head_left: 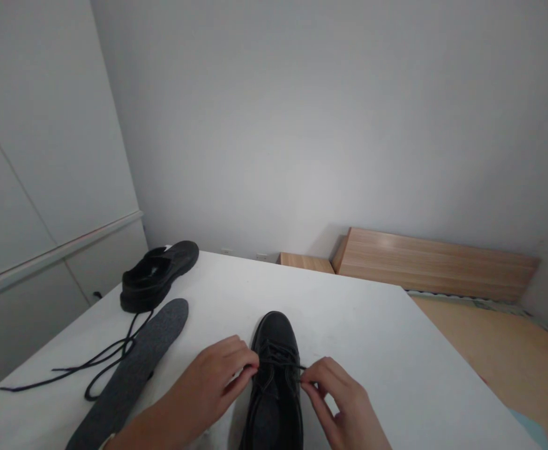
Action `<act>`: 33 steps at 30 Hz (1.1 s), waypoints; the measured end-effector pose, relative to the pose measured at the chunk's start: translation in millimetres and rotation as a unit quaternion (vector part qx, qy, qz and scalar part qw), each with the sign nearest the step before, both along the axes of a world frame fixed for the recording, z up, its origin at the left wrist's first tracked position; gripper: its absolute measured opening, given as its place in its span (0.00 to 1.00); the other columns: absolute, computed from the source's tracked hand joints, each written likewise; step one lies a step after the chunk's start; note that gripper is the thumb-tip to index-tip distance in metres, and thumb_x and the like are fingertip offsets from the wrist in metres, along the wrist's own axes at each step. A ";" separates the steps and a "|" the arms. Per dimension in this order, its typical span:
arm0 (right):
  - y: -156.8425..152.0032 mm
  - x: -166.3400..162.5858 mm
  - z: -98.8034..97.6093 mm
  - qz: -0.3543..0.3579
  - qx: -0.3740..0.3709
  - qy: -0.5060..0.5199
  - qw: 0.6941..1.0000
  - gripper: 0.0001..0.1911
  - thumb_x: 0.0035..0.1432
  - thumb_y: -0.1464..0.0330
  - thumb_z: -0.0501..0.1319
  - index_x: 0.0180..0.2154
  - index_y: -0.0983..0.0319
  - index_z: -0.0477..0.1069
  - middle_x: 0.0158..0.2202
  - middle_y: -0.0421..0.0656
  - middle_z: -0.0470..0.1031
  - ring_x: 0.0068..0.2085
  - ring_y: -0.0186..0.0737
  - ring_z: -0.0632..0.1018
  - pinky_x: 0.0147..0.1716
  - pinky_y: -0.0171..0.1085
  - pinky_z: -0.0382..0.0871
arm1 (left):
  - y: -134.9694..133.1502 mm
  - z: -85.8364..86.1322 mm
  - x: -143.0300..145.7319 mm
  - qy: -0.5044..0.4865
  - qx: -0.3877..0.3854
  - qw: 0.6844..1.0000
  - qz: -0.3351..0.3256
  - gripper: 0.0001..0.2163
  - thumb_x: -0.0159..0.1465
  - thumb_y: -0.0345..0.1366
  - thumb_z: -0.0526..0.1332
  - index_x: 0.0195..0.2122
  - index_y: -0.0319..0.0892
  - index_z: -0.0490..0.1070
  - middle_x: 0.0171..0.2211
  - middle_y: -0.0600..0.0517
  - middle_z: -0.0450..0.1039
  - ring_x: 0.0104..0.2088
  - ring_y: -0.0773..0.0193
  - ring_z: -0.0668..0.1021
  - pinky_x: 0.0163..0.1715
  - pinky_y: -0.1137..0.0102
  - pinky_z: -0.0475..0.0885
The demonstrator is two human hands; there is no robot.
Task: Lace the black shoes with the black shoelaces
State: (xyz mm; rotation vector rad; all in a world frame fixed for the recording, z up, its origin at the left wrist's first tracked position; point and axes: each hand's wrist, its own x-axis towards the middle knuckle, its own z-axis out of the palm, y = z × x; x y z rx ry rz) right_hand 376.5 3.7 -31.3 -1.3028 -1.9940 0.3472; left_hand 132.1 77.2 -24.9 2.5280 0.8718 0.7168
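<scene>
A black lace-up shoe (278, 331) rests on the white table with its toe pointing away from me. A black shoelace (280, 361) runs across its eyelets and out to both sides. To the left of the shoe, my left hand (222, 378) pinches the lace between thumb and forefinger. My right hand (337, 397) pinches the lace's other side, just right of the shoe. The short stretch between the hands looks taut. The lace ends are hidden by my fingers.
Another black shoe (159, 275) stands at the table's far left. Near it lie a loose black lace (105, 356) and a dark grey insole (145, 356). The white table (348, 312) ends at right beside a bed with a wooden headboard (433, 262).
</scene>
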 end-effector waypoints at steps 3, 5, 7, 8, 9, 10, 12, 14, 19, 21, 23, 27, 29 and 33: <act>0.8 -1.1 -2.4 0.001 0.006 -0.041 0.999 0.10 0.67 0.77 0.53 0.38 0.59 0.70 0.35 0.43 0.74 0.36 0.41 0.77 0.34 0.37 0.73 | -1.1 0.1 0.6 0.024 0.034 0.999 0.000 0.10 0.67 0.25 0.54 0.38 0.42 0.73 0.32 0.52 0.75 0.35 0.61 0.77 0.35 0.71 0.69; 1.4 -2.4 -3.2 0.003 0.013 -0.066 0.998 0.12 0.66 0.79 0.52 0.40 0.59 0.70 0.37 0.44 0.74 0.38 0.43 0.77 0.36 0.39 0.74 | -2.6 1.9 1.6 0.040 0.042 0.998 -0.002 0.09 0.66 0.23 0.56 0.37 0.42 0.74 0.32 0.52 0.75 0.34 0.61 0.76 0.35 0.70 0.69; 1.9 -4.3 -2.9 0.000 0.033 -0.087 0.996 0.13 0.65 0.81 0.52 0.41 0.59 0.69 0.39 0.45 0.74 0.40 0.44 0.76 0.38 0.41 0.74 | -4.3 3.5 3.3 0.055 0.052 0.997 -0.005 0.09 0.66 0.22 0.57 0.36 0.42 0.73 0.32 0.52 0.75 0.34 0.61 0.76 0.37 0.69 0.69; 2.1 -5.5 -2.4 -0.007 0.051 -0.096 0.994 0.14 0.64 0.82 0.52 0.41 0.59 0.69 0.41 0.46 0.73 0.41 0.45 0.76 0.39 0.42 0.74 | -5.1 3.7 4.5 0.055 0.061 0.997 -0.007 0.08 0.65 0.22 0.58 0.36 0.41 0.73 0.32 0.52 0.75 0.34 0.60 0.75 0.37 0.68 0.69; 2.2 -6.6 -1.8 -0.018 0.070 -0.105 0.992 0.14 0.63 0.82 0.52 0.41 0.59 0.68 0.43 0.47 0.73 0.43 0.46 0.75 0.40 0.43 0.74 | -5.8 3.3 5.9 0.050 0.072 0.996 -0.007 0.08 0.65 0.22 0.59 0.35 0.41 0.73 0.34 0.52 0.75 0.35 0.60 0.75 0.38 0.67 0.69; 2.3 -7.6 -1.1 -0.031 0.087 -0.117 0.989 0.15 0.63 0.83 0.52 0.40 0.58 0.68 0.44 0.47 0.73 0.44 0.47 0.74 0.41 0.44 0.73 | -6.4 2.3 7.6 0.038 0.087 0.995 -0.004 0.07 0.65 0.22 0.60 0.35 0.41 0.73 0.36 0.51 0.75 0.37 0.59 0.75 0.39 0.66 0.69; 2.3 -9.4 0.5 -0.051 0.107 -0.154 0.981 0.15 0.61 0.84 0.53 0.37 0.58 0.68 0.44 0.46 0.72 0.43 0.48 0.74 0.40 0.46 0.71 | -7.3 -1.5 10.7 0.001 0.128 0.992 0.016 0.07 0.64 0.22 0.62 0.33 0.41 0.73 0.39 0.51 0.74 0.40 0.57 0.74 0.40 0.65 0.68; 1.9 -10.8 2.1 -0.061 0.118 -0.190 0.973 0.15 0.59 0.84 0.53 0.34 0.59 0.68 0.39 0.46 0.73 0.38 0.47 0.74 0.36 0.45 0.71 | -8.2 -6.3 13.2 -0.014 0.161 0.986 0.035 0.08 0.64 0.22 0.62 0.31 0.41 0.73 0.37 0.51 0.73 0.39 0.58 0.73 0.37 0.66 0.67; 1.1 -15.2 5.0 -0.028 0.073 -0.211 0.974 0.18 0.55 0.87 0.53 0.35 0.61 0.71 0.35 0.45 0.74 0.33 0.43 0.79 0.30 0.38 0.76 | -15.0 -9.3 16.3 0.043 0.109 0.993 0.031 0.08 0.66 0.22 0.60 0.35 0.42 0.74 0.32 0.53 0.75 0.34 0.60 0.76 0.34 0.68 0.70; 1.0 -17.7 5.3 -0.017 0.053 -0.206 0.977 0.19 0.55 0.86 0.53 0.39 0.61 0.73 0.37 0.46 0.76 0.34 0.43 0.81 0.31 0.38 0.78 | -20.3 -5.6 17.9 0.063 0.060 0.995 0.041 0.07 0.66 0.25 0.62 0.40 0.43 0.75 0.35 0.52 0.76 0.37 0.58 0.77 0.37 0.67 0.72; 0.9 -20.7 5.6 -0.013 0.043 -0.211 0.976 0.17 0.58 0.83 0.56 0.46 0.63 0.73 0.39 0.47 0.78 0.35 0.46 0.82 0.32 0.39 0.80 | -25.3 -0.9 20.0 0.086 0.019 0.995 0.049 0.11 0.65 0.27 0.64 0.47 0.44 0.73 0.40 0.51 0.76 0.40 0.56 0.78 0.40 0.65 0.74; 0.4 -29.0 7.8 -0.015 0.040 -0.257 0.965 0.25 0.51 0.83 0.63 0.51 0.63 0.72 0.41 0.49 0.79 0.36 0.49 0.83 0.31 0.42 0.82 | -29.3 8.2 27.0 0.139 0.005 0.989 0.047 0.15 0.64 0.22 0.58 0.48 0.45 0.73 0.41 0.48 0.75 0.40 0.55 0.78 0.39 0.63 0.76; 0.4 -34.1 9.1 -0.023 0.039 -0.279 0.959 0.25 0.47 0.86 0.62 0.46 0.62 0.74 0.41 0.49 0.78 0.36 0.49 0.82 0.30 0.41 0.82 | -28.6 12.4 32.2 0.178 0.012 0.983 0.046 0.15 0.62 0.19 0.56 0.45 0.43 0.75 0.42 0.46 0.75 0.42 0.53 0.78 0.41 0.60 0.77; 2.5 -42.9 8.9 -0.059 0.050 -0.319 0.945 0.21 0.44 0.87 0.64 0.38 0.59 0.76 0.40 0.49 0.78 0.36 0.51 0.82 0.27 0.42 0.82 | -26.6 17.7 41.4 0.253 0.029 0.966 0.041 0.13 0.63 0.19 0.55 0.41 0.38 0.77 0.47 0.39 0.76 0.48 0.47 0.78 0.48 0.53 0.77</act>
